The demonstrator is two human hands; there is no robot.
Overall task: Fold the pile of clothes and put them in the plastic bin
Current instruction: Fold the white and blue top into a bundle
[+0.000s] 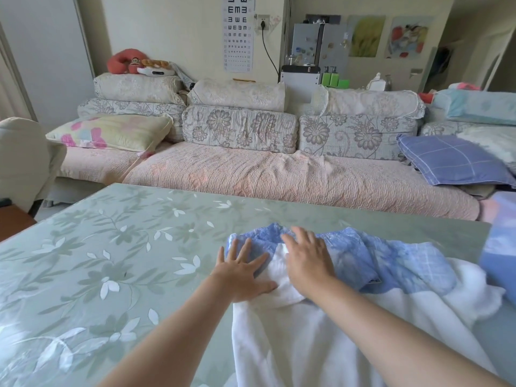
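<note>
Sunlit living room, with a long sofa (251, 174) in a pink quilted cover and floral back cushions filling the far side, and an eye chart (237, 32) on the wall above it. Nearer, a table (111, 247) under a pale green leaf-print cloth takes up most of the lower view.

On its right half lies the garment being worked on: a white fleece piece (307, 344) running from the near edge toward the middle, with blue patterned fabric (391, 263) bunched across its far end. Whether the blue is its outer side or a second item, I cannot tell. A blurred strip of blue cloth (502, 247) at the right edge may be more of the pile.

The left hand (240, 272) lies flat with fingers spread, palm down on the left edge of the fabric and gripping nothing. The right hand (307, 258) is likewise flat and open, pressing where the white meets the blue.

By my judgement the job is at an early stage — the garment is being spread and smoothed, with no neat fold in it yet. No folded stack shows, and the plastic bin is out of view — so folding and binning both remain.
</note>
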